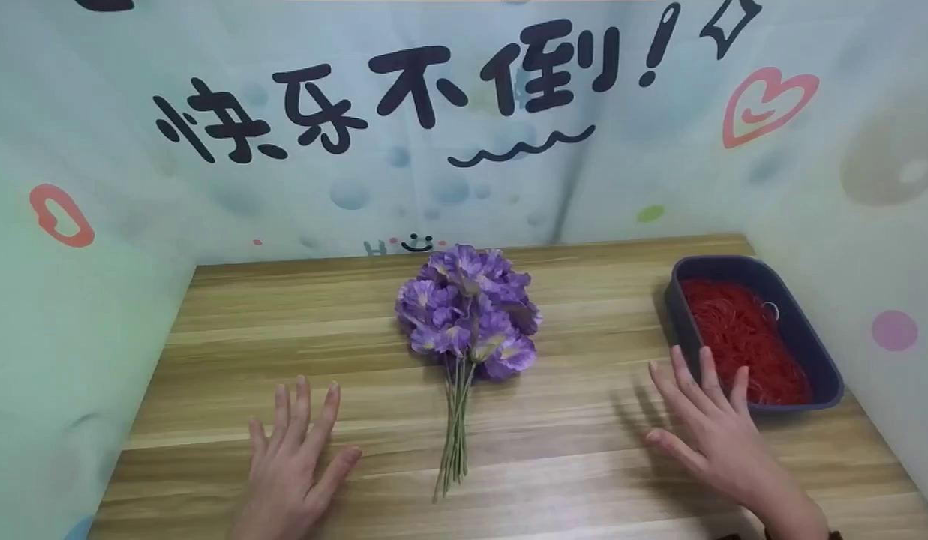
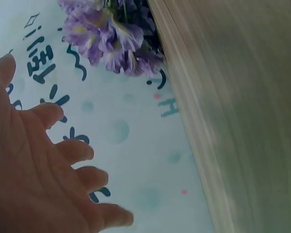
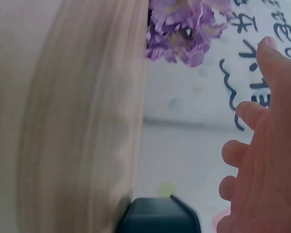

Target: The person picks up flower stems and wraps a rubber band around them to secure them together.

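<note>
A bunch of purple artificial flowers [image 1: 467,307] lies on the wooden table, blooms toward the back wall and thin green stems [image 1: 454,427] toward the front. To its left my left hand [image 1: 291,457] is held with fingers spread and nothing in it. My right hand [image 1: 715,439] is on the other side, fingers also spread and holding nothing, its fingertips overlapping the near left edge of a dark blue tray [image 1: 797,330] in the head view. Inside the tray is a pile of red rubber bands [image 1: 741,345]. Both wrist views show the palms and the purple blooms [image 2: 102,36] [image 3: 186,31].
The wooden table [image 1: 283,322] is bounded by a printed backdrop [image 1: 298,195] at the back and on both sides, with black lettering and coloured shapes. A small pale ring [image 1: 770,310] shows at the right side of the red pile.
</note>
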Demonstrator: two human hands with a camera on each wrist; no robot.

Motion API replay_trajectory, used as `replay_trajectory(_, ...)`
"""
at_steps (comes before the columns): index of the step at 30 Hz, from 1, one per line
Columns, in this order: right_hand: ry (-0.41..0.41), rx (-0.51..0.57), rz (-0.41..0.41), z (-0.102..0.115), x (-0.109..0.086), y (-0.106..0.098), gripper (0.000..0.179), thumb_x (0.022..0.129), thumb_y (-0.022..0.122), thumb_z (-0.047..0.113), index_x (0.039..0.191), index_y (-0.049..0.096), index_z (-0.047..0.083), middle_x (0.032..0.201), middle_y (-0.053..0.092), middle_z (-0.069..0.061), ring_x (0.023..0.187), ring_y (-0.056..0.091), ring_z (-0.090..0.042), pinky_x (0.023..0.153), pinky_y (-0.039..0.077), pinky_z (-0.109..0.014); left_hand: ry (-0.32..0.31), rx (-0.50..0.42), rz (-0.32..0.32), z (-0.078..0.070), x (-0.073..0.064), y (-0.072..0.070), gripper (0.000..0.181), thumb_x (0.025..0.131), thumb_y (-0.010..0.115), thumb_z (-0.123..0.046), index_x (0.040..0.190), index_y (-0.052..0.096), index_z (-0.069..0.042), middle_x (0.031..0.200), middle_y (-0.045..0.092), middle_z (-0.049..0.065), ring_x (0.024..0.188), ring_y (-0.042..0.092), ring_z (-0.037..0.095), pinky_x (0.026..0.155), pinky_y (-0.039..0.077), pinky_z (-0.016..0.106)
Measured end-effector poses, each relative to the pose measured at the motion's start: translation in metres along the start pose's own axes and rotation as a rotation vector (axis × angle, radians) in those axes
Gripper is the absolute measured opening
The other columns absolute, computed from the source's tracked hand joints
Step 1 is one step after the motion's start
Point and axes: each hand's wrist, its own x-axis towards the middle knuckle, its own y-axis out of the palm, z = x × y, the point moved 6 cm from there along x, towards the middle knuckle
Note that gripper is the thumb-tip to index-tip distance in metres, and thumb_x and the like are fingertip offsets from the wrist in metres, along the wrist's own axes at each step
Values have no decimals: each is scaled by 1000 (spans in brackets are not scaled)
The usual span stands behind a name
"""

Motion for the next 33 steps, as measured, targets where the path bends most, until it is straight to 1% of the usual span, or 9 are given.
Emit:
replay_trajectory(3, -21, 37, 26, 8, 3, 0, 76, 102, 66, 44, 166, 35, 17, 179, 12, -2, 167, -15, -17, 126, -15, -73, -8, -107, 73, -4, 7, 1, 70, 104, 63, -37, 167, 35, -23, 174, 21, 26, 161, 14, 55, 115, 9, 90)
replay_trajectory(7, -46, 98, 64, 19, 7, 2, 73, 98, 72, 33, 160, 44, 6, 170, 34, -20, 166, -10, -11, 129, -19, -63, -30, -235, 157, -11, 19, 4, 64, 108, 58, -32, 166, 34, -18, 174, 22, 23, 162, 15, 52, 119, 7, 86)
replay_trajectory(13, -75, 111, 139, 35, 15, 9, 72, 99, 73, 35, 158, 46, 3, 161, 47, -25, 162, -4, 3, 129, -23, -27, -101, -492, 328, -19, 40, 15, 58, 115, 43, -36, 166, 29, -12, 175, 22, 14, 165, 18, 35, 132, 10, 60)
replay_trajectory(15, -84, 118, 178, 42, 18, 13, 72, 99, 72, 36, 158, 46, 2, 160, 47, -25, 163, 5, -6, 127, -22, -20, -128, -560, 372, -22, 46, 20, 58, 116, 38, -39, 166, 29, -10, 175, 24, 13, 164, 21, 33, 132, 14, 54)
replay_trajectory(19, -82, 209, 315, 56, 26, 27, 68, 104, 66, 38, 157, 46, 0, 161, 45, -26, 158, 29, -41, 123, -18, -11, -206, -683, 438, -25, 58, 31, 63, 116, 34, -44, 164, 32, -3, 173, 29, 15, 162, 27, 35, 132, 16, 53)
replay_trajectory(20, -78, 243, 358, 59, 28, 31, 67, 105, 64, 38, 157, 46, -1, 162, 44, -26, 155, 33, -47, 124, -16, -12, -227, -726, 458, -25, 60, 35, 65, 116, 34, -44, 164, 31, -1, 173, 28, 17, 162, 26, 37, 132, 17, 54)
replay_trajectory(23, -66, 306, 472, 69, 36, 43, 68, 108, 59, 43, 158, 44, 0, 165, 42, -25, 155, 34, -50, 134, -1, -34, -303, -857, 513, -25, 67, 46, 70, 116, 33, -46, 163, 26, 6, 172, 25, 24, 161, 26, 43, 130, 22, 56)
replay_trajectory(27, -61, 335, 550, 80, 47, 56, 74, 108, 57, 49, 160, 41, 0, 167, 39, -25, 157, 33, -47, 126, 17, -68, -406, -1006, 558, -22, 75, 59, 79, 114, 31, -53, 163, 23, 9, 171, 24, 29, 158, 30, 48, 128, 29, 58)
replay_trajectory(33, -19, 363, 637, 90, 59, 73, 80, 108, 54, 55, 163, 35, 1, 170, 30, -27, 157, 27, -54, 126, 22, -71, -485, -1212, 613, -19, 83, 73, 81, 115, 27, -53, 163, 17, 10, 171, 21, 33, 158, 30, 50, 129, 31, 56)
